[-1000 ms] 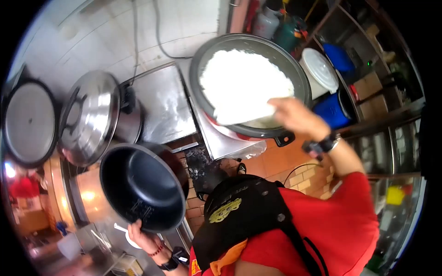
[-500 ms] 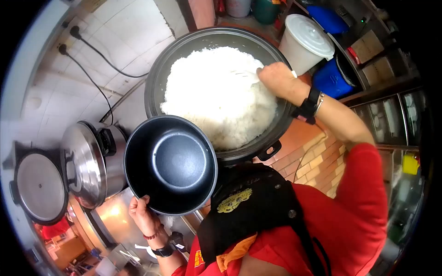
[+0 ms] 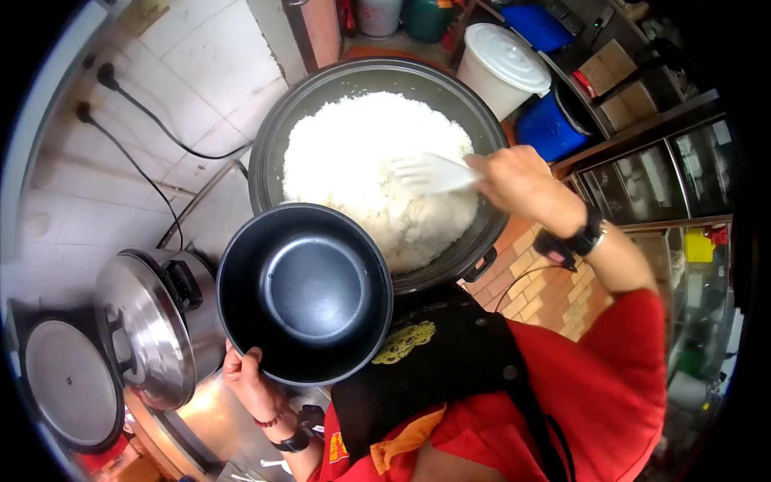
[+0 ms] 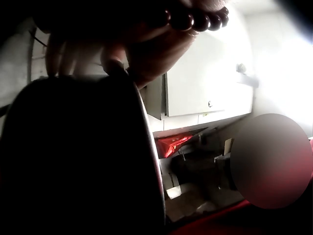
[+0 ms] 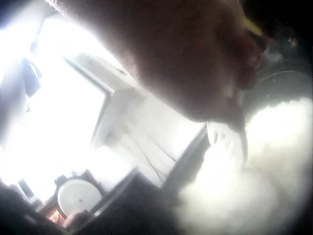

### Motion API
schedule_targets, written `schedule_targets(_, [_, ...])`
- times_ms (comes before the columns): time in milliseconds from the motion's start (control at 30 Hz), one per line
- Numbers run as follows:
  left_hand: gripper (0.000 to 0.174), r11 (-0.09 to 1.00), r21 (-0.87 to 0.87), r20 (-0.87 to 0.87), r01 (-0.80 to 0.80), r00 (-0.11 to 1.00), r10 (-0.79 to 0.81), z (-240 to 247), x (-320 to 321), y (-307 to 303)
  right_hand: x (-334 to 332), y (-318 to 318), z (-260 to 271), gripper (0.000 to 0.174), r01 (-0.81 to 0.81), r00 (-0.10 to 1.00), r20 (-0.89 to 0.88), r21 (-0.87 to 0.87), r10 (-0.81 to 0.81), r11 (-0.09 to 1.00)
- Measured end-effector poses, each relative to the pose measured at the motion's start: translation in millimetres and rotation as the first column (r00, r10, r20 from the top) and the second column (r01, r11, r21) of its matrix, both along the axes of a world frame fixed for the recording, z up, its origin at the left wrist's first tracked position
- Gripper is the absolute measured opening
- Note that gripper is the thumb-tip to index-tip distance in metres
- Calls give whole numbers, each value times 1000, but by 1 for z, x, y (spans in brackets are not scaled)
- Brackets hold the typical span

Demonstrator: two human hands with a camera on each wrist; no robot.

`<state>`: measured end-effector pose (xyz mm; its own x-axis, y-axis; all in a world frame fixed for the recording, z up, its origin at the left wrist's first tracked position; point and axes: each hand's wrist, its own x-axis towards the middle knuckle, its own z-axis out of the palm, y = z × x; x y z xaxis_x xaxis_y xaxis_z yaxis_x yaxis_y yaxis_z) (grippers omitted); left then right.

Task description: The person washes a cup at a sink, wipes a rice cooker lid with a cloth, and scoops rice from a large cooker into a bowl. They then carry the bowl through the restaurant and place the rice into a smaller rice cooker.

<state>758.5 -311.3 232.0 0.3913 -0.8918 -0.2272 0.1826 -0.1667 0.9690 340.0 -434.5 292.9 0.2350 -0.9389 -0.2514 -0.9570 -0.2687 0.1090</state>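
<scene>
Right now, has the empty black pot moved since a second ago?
Yes. In the head view, the black pot has moved toward the big rice pot: a gap showed between them; now it overlaps the near rim.

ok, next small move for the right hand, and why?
Probably dig the white paddle into the rice and lift a scoop toward the dark pot: the right hand holds the paddle at the rice, while the left hand grips the pot's edge close by, its inside showing no rice.
</scene>
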Motion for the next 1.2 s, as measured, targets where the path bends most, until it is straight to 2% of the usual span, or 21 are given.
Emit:
schedule_targets(67, [12, 1000, 6, 23, 28, 999, -28, -6, 13, -8, 19, 7, 7, 21, 31, 998, 48, 269, -46, 963])
schedule_targets(100, [12, 999, 8, 18, 40, 999, -40, -7, 18, -11, 23, 12, -12, 29, -66, 998, -1, 245, 68, 967])
schedule_targets(200, [20, 996, -50, 40, 75, 997, -73, -15, 28, -13, 8, -2, -51, 34, -65, 997, 55, 193, 56, 979])
schedule_targets(233, [20, 995, -51, 35, 91, 995, -89, -18, 31, -12, 3, -11, -48, 37, 41, 998, 33, 245, -50, 969])
schedule_targets(300, [19, 993, -64, 32, 100, 995, -98, -20, 29, -9, -9, -29, -45, 36, 48, 997, 52, 186, -58, 981])
schedule_targets(433, [19, 994, -103, 15, 46, 999, -44, -12, 7, 1, -32, -67, -40, 32, 58, 995, 72, 56, -62, 997])
schedule_targets(467, [14, 998, -55, -12, -39, 999, 39, -5, -5, 3, -38, -78, -40, 31, 29, 999, 45, 34, -31, 999])
schedule_targets(500, [13, 992, -4, -31, -123, 992, 123, 0, -13, 7, -45, -84, -40, 31, 43, 993, 108, -10, -42, 999])
schedule_targets(533, [13, 992, -2, -21, -128, 992, 128, 0, -17, 10, -47, -86, -34, 35, 53, 997, 60, -53, -50, 997])
schedule_targets(600, [16, 984, 1, -38, -177, 984, 176, -1, -24, 16, -54, -88, -44, 32, 9, 999, -50, -78, -13, 997])
schedule_targets(667, [17, 980, -11, -27, -199, 980, 199, -2, -31, 19, -52, -78, -58, 28, -93, 992, -76, 60, 98, 994])
schedule_targets(700, [19, 976, -29, -22, -218, 976, 217, -3, -33, 21, -54, -67, -69, 38, -224, 974, 30, 24, 223, 974])
schedule_targets(733, [19, 974, -28, -15, -225, 974, 225, -6, -32, 24, -47, -55, -67, 38, -302, 952, 61, 50, 299, 952])
schedule_targets(800, [18, 988, -57, -13, -142, 990, 142, -11, -26, 30, -39, -33, -66, 40, -375, 923, 142, 131, 356, 918])
schedule_targets(833, [18, 988, -55, -8, -142, 990, 142, -10, -27, 30, -36, -28, -60, 40, -375, 923, 148, 131, 356, 918])
schedule_targets(900, [17, 987, -67, -10, -147, 989, 146, -10, -29, 29, -30, -23, -40, 40, -320, 945, 43, 332, 324, 888])
schedule_targets(933, [17, 987, -66, -8, -146, 989, 145, -9, -31, 29, -33, -27, -34, 40, -320, 945, 45, 332, 324, 887])
schedule_targets(1000, [18, 985, -89, -6, -149, 989, 149, -7, -34, 26, -50, -51, -28, 20, -14, 999, -52, 48, 17, 999])
schedule_targets(1067, [19, 983, -95, 22, -154, 987, 157, -10, -32, 27, -81, -78, -39, 18, -29, 996, -85, -90, 21, 995])
schedule_targets(1133, [20, 983, -106, 50, -150, 986, 156, -13, -29, 27, -88, -91, -61, 16, 8, 995, -101, -81, -17, 997])
schedule_targets(1200, [21, 984, -120, 55, -129, 989, 136, -16, -26, 27, -75, -98, -74, 16, -35, 988, -148, 68, 45, 997])
